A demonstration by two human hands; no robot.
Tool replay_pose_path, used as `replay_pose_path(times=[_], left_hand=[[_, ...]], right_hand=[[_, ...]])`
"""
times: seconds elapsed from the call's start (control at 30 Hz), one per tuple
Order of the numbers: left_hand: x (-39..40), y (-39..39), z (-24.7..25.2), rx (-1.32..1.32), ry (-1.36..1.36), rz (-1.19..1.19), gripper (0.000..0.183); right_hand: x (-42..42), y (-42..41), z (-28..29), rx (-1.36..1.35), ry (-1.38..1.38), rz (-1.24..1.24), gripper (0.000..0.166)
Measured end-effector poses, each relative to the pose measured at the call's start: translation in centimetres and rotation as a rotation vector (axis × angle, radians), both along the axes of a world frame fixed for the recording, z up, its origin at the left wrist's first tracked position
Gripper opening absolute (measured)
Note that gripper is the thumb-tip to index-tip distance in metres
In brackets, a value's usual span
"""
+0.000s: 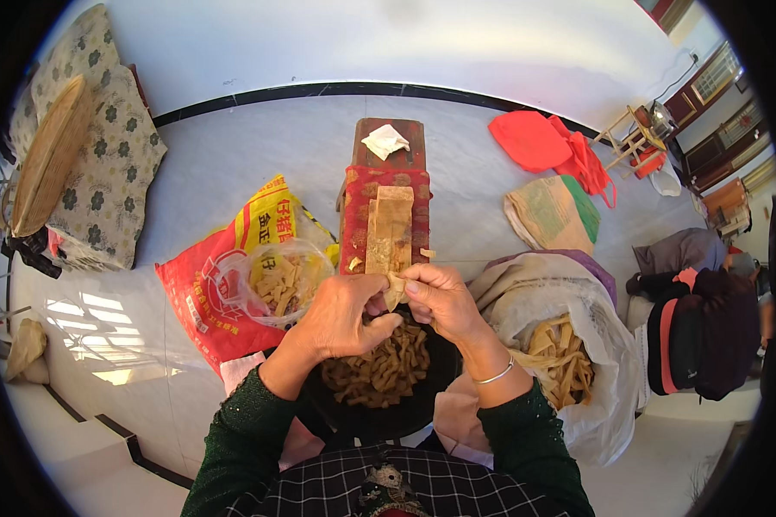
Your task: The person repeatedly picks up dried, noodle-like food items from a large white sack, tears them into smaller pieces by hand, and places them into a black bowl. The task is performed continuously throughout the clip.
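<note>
Between my fingertips is a small tan folded strip (395, 292), perhaps dried plant material. My left hand (344, 315) pinches its left side and my right hand (445, 298) pinches its right side. Just beyond my fingers, a wooden block (394, 210) lies on a red patterned cloth (355, 220) over a narrow wooden bench (390, 123). Beneath my hands, a dark round basin (445, 371) holds many short brown pieces (381, 375), partly hidden by my left hand. At right, long tan strips (559, 362) fill an open whitish sack (611, 400).
Left of the bench, a clear plastic bag (323, 274) of short pieces rests on a red and yellow printed sack (194, 284). A folded white cloth (385, 141) tops the bench. Red bags (530, 139) lie at far right. Another person (705, 323) sits bent at the right edge.
</note>
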State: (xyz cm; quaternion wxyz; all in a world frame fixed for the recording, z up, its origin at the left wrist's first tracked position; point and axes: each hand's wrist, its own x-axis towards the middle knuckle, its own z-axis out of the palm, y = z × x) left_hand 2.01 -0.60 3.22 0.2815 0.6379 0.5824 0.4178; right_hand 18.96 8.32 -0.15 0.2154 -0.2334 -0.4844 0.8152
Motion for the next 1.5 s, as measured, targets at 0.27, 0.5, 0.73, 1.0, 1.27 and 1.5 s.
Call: replay_pose_path(times=[0.27,0.5,0.73,1.0,1.27,1.5], left_hand=[[-1.0,0.0,-1.4,-0.440,-1.236,-0.246,0.033],[-2.7,-0.9,-1.6,-0.385,-1.103,-0.303,0.033],[-2.4,-0.5,-0.3,-0.005,0.030,-0.051,0.046],[-2.0,-0.1,-1.0,-0.436,-0.298,-0.111,0.044],[-1.5,-1.5,-0.3,-0.438,-1.289,-0.264,0.042],[-2.3,-1.6,-0.7,-0.383,-0.678,-0.175,0.042]], right_hand=[[0.1,-0.4,1.7,0.078,0.079,-0.055,0.022],[1.7,0.6,2.0,0.424,-0.052,-0.006,0.019],[1.1,0.5,0.7,0.570,-0.213,-0.049,0.015],[1.0,0.4,0.9,0.650,-0.215,-0.070,0.013],[2.5,0.3,3.0,0.664,-0.058,-0.048,0.016],[3.1,1.0,1.6,0.633,-0.138,-0.092,0.014]])
